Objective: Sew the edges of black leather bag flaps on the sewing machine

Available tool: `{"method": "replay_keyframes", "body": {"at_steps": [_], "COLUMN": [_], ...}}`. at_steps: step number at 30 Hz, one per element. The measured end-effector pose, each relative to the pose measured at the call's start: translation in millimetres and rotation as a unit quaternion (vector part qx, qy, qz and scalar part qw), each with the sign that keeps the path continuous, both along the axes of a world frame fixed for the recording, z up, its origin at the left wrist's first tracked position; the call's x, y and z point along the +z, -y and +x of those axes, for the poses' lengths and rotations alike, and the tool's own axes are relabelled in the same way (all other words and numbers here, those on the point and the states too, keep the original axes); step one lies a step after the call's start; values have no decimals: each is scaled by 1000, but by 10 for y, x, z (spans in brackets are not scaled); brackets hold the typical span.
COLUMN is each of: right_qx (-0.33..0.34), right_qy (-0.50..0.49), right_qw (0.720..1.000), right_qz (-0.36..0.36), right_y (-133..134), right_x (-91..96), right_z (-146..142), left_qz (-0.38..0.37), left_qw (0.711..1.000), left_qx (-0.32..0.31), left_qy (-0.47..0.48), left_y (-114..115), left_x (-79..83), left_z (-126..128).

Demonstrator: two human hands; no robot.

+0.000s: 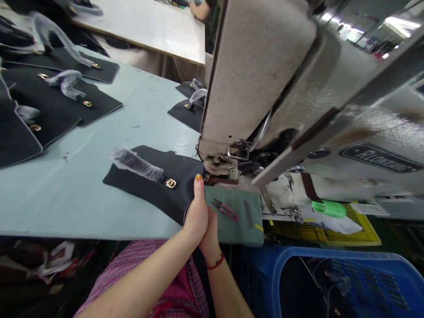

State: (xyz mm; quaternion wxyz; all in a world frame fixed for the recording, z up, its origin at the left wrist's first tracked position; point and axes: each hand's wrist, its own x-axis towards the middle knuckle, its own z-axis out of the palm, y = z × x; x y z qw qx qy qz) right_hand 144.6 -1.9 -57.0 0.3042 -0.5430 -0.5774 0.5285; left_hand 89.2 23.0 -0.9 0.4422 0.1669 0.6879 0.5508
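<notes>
Sewing-workshop blue table (76,198) under bag flap (179,194)

Bag workshop: industrial sewing machine (258,88), black flaps (56,95) along a pale table (82,176)

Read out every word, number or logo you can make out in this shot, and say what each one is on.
"RLOMMUS" (best reading, slightly blurred) on the dark badge of the sewing machine.
A mark on the gold clasp of the black bag flap: too small to read.
White card by the yellow crate: too blurred to read.
</notes>
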Motion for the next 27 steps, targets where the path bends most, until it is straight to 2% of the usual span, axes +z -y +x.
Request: {"method": "replay_keyframes", "body": {"at_steps": [3, 4, 5, 7, 9, 10, 11, 13, 14, 16, 19, 20, 22, 24, 27], "right_qx": [-89, -113, -126, -123, -91, -73, -61, -63, -74, -95, -110, -112, -111, -104, -84], "right_qy": [-38, -52, -62, -62, -44, -32, -20, -5, -1, 0, -2, -2, -2, -3, -2], "right_qw": [995, 992, 990, 990, 994, 995, 995, 993, 992, 990, 989, 988, 988, 988, 991], "right_qz": [15, 19, 21, 26, 43, 58, 75, 98, 104, 105, 103, 104, 109, 110, 102], "right_y": [-25, -41, -64, -129, -216, -259, -298, -345, -351, -328, -263, -247, -235, -244, -270], "right_x": [159, 243, 336, 528, 689, 747, 785, 805, 792, 739, 654, 635, 618, 624, 652], "right_z": [67, 84, 92, 71, -4, -58, -118, -240, -293, -371, -405, -398, -369, -328, -260], "left_qz": [23, 43, 82, 127, 135, 132, 141, 170, 195, 243, 288, 294, 299, 296, 246], "left_qw": [998, 995, 984, 971, 957, 946, 920, 825, 773, 673, 567, 545, 519, 519, 527], "left_qx": [-57, -89, -158, -194, -205, -211, -231, -300, -352, -444, -539, -558, -578, -569, -554], "left_qy": [13, 13, 10, -55, -153, -208, -282, -448, -491, -539, -553, -553, -554, -565, -596], "left_y": [434, 650, 874, 1249, 1372, 1307, 1162, 703, 435, -68, -553, -630, -681, -638, -500], "left_x": [55, 54, 37, -40, -139, -181, -212, -234, -229, -204, -159, -142, -98, -40, 52], "left_z": [59, 45, -7, -276, -762, -1053, -1343, -1832, -1998, -2156, -2098, -2051, -1966, -1912, -1862]}}
